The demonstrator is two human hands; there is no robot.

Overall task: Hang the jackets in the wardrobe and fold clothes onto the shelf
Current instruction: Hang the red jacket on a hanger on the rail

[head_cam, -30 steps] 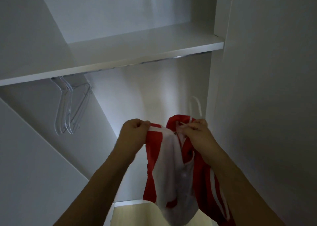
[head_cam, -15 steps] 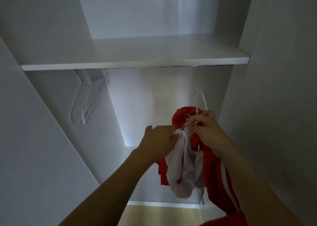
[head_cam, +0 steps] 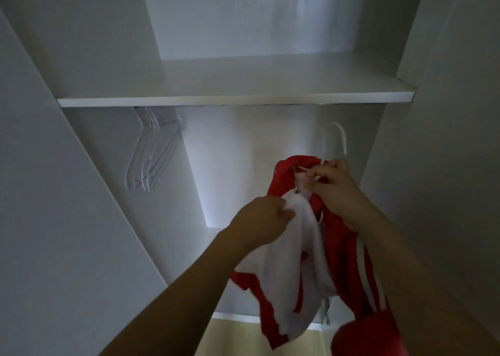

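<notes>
A red jacket (head_cam: 349,247) with a white lining and white sleeve stripes hangs from both my hands inside the white wardrobe. My left hand (head_cam: 259,220) grips the white front edge of the jacket. My right hand (head_cam: 332,185) pinches the jacket's collar together with a white hanger (head_cam: 341,139), whose hook rises above the collar. The hook stays below the shelf (head_cam: 235,100) and hangs free. The rail under the shelf is mostly hidden by the shelf edge.
Several empty white hangers (head_cam: 151,158) hang at the left end under the shelf. White wardrobe side panels (head_cam: 433,166) close in on both sides. A wooden floor strip (head_cam: 257,336) shows at the bottom.
My left hand has slid down and left along the white lining, spreading the jacket's front. The right hand keeps its hold at the collar and hanger. The view tilted slightly.
</notes>
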